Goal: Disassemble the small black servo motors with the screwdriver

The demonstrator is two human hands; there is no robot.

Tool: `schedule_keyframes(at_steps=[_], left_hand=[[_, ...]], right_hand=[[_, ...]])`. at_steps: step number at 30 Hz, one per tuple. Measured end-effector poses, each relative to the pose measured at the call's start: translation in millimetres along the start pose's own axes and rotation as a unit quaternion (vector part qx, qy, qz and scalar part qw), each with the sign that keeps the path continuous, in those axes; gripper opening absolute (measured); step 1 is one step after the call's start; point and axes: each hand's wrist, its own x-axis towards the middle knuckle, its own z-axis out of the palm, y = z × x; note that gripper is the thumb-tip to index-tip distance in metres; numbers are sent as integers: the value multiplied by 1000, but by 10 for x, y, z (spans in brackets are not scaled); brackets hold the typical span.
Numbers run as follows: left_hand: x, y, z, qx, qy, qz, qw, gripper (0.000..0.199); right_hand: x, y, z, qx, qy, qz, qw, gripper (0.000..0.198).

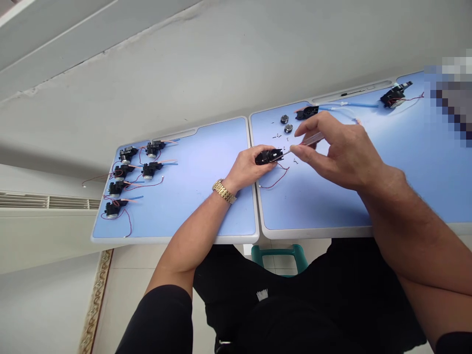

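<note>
My left hand [248, 169] is closed around a small black plastic assembly [264, 157] near the seam between the two blue tables. A thin dark red wire [278, 183] trails from that assembly onto the right table. In my right hand [339, 147] is a screwdriver [312, 139] with a clear reddish handle, pinched between thumb and fingers. Its metal shaft points left and its tip meets the assembly; the exact contact spot is too small to make out. Several tiny screws [295, 161] lie scattered between the hands. Two round black-and-silver parts [288, 128] lie just beyond them.
Several similar black assemblies [150, 169] with wires stand on the left table [206, 206]. On the right table [313, 206] are a black housing [307, 113] with blue and white tubes, and another assembly [394, 96] farther right. A pen [354, 92] lies in the back groove. Below is a green stool [300, 255].
</note>
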Motion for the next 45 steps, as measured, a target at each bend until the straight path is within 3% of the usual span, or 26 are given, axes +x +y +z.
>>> schedule_keyframes(at_steps=[4,8,12,14,19,21,25,35,45], left_hand=[[-2,5,2,1,3,-2,1000,35],[-1,11,6,1,7,-5,1000,35],[1,8,9,3,6,1,1000,35],[4,7,10,2,6,-1,1000,35],[5,9,11,0,7,-6,1000,35],[4,9,10,-1,7,-3,1000,35],[2,7,13,-6,9,-2,1000,35],[5,-14,9,-8,8,-11,1000,36],[8,28,13,-6,9,-12,1000,35]], right_hand=[[-4,52,45,-19,39,-32,999,6],[-6,13,48,-10,43,-86,995,27],[-6,43,82,-18,52,-39,998,8],[-12,57,89,-24,69,-46,996,5],[-29,14,38,-20,42,-82,996,34],[-26,13,34,-9,28,-60,998,30],[-7,51,79,1,63,-34,997,7],[9,-4,77,1,125,-47,991,9],[-16,71,126,19,90,-39,995,5]])
